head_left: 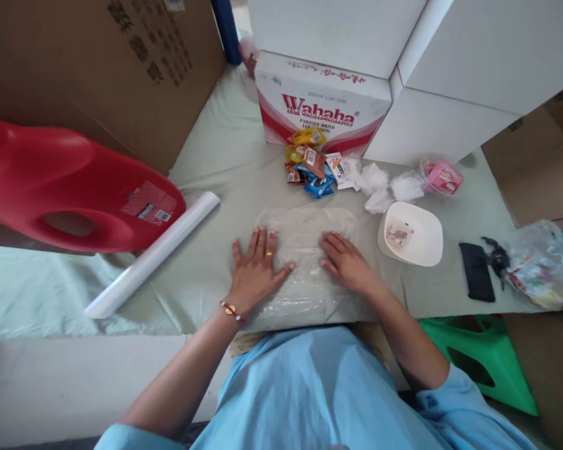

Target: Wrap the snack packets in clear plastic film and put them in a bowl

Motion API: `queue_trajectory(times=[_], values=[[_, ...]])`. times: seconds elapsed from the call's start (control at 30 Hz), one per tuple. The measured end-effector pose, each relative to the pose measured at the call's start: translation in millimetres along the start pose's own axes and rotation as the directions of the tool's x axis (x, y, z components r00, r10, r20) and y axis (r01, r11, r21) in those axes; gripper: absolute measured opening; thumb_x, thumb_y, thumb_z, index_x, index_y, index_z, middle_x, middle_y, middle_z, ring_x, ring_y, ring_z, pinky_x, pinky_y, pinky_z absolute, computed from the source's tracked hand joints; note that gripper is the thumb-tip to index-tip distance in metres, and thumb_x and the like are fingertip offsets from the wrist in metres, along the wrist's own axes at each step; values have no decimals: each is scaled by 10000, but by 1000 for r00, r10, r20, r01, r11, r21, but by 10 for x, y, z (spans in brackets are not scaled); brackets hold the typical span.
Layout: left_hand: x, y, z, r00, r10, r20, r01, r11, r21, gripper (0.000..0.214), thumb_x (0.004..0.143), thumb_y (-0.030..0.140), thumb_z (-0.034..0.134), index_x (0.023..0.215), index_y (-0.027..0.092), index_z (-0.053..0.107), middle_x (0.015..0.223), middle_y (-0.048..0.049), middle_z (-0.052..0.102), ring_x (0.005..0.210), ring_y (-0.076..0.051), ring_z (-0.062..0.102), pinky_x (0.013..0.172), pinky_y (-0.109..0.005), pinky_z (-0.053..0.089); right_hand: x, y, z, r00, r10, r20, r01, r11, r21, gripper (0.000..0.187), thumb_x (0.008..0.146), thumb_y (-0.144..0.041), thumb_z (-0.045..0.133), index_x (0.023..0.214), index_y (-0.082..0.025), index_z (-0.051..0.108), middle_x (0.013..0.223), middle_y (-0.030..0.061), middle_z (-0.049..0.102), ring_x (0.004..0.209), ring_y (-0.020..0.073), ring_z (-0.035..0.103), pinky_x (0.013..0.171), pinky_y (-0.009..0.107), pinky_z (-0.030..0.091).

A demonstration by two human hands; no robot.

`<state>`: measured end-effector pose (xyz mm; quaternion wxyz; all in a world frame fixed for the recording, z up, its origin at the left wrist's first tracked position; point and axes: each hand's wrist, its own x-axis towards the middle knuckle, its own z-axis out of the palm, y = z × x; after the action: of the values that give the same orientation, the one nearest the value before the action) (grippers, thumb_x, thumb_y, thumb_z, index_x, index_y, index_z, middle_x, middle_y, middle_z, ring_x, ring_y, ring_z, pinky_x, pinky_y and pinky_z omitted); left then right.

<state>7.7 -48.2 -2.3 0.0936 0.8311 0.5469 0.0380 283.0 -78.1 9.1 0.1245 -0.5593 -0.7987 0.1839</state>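
A clear plastic bag (304, 244) lies flat on the cloth-covered table (234, 156), close to my body. My left hand (257, 269) rests palm down with fingers spread over the bag's left edge. On the bag's right side lies my right hand (347, 262), its fingers stretched out and the thumb apart. Neither hand grips anything. Just right of my right hand stands a white bowl (431, 234) with a small printed packet (398, 233) inside. Beyond the bag sits a pile of small snack packets (314, 165) in yellow, brown and blue.
A white roll (152, 255) lies at the left beside a big red plastic object (98, 169). A Wahaha carton (321, 106) and white boxes stand behind. Crumpled clear plastic (373, 181), a pink packet (443, 178), a phone (477, 272), keys (497, 256) and a filled bag (542, 265) lie rightward.
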Motion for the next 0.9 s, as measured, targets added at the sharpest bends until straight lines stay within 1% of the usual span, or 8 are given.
queue_trajectory(times=[0.1,0.17,0.3,0.4,0.5,0.7,0.8,0.9], values=[[-2,0,17,1000,-4,-10,4,1000,-11,895,1044,628,371,1711,82,134,1767,-243,170,1660,-364,181,1297,-708,-9,-251,304,9,982,143,-125,-143,990,12,500,1075,-350,483,1527,-164,588,1637,168,503,1548,302,438,1280,564,366],[-1,-2,22,1000,3,-13,-3,1000,-12,899,1043,632,370,1705,65,150,1767,-244,166,1661,-362,181,1300,-700,-29,-394,439,-54,971,175,-161,-174,985,22,496,1063,-354,483,1491,-141,615,1599,185,540,1499,321,492,1245,579,404],[0,-4,11,1000,9,-14,-9,1000,-11,886,1046,636,366,1707,83,161,1769,-230,166,1660,-356,189,1299,-701,-38,-329,479,-260,969,179,-170,-182,983,2,414,1034,-371,530,1332,-148,710,1417,198,669,1312,351,616,1128,587,494],[0,-5,0,1000,6,-7,-6,1000,-7,873,1048,635,355,1707,91,176,1771,-218,169,1660,-352,189,1303,-696,-32,119,413,-460,959,157,-237,-166,986,-17,369,1046,-357,512,1293,-178,717,1328,179,698,1228,342,629,1100,565,504],[-2,-11,0,1000,8,5,-8,1000,-2,861,1050,634,337,1705,93,192,1773,-210,171,1660,-353,189,1304,-702,-6,816,342,-615,950,119,-288,-146,986,-74,389,1041,-329,519,1348,-151,680,1332,191,669,1249,364,580,1123,573,471],[-2,-22,9,1000,8,-5,-8,1000,1,852,1052,636,333,1703,100,213,1766,-214,199,1651,-366,218,1300,-719,35,2116,314,-606,945,64,-321,-128,975,-181,688,948,-319,710,1543,-76,466,1534,230,485,1404,405,436,1193,600,387],[-6,-18,-1,1000,2,-1,-2,1000,0,843,1055,639,334,1700,105,230,1766,-204,202,1655,-353,211,1307,-707,39,2400,454,-626,950,96,-296,-150,975,-166,474,1009,-296,608,1435,-95,557,1453,229,559,1386,394,474,1154,602,418],[-9,-12,-16,1000,-3,8,3,1000,-10,836,1059,634,334,1698,103,235,1769,-197,196,1657,-348,206,1311,-703,41,2387,646,-726,896,219,-385,-216,975,51,297,1057,-332,511,1219,-130,658,1248,190,677,1254,345,597,1077,562,486]])
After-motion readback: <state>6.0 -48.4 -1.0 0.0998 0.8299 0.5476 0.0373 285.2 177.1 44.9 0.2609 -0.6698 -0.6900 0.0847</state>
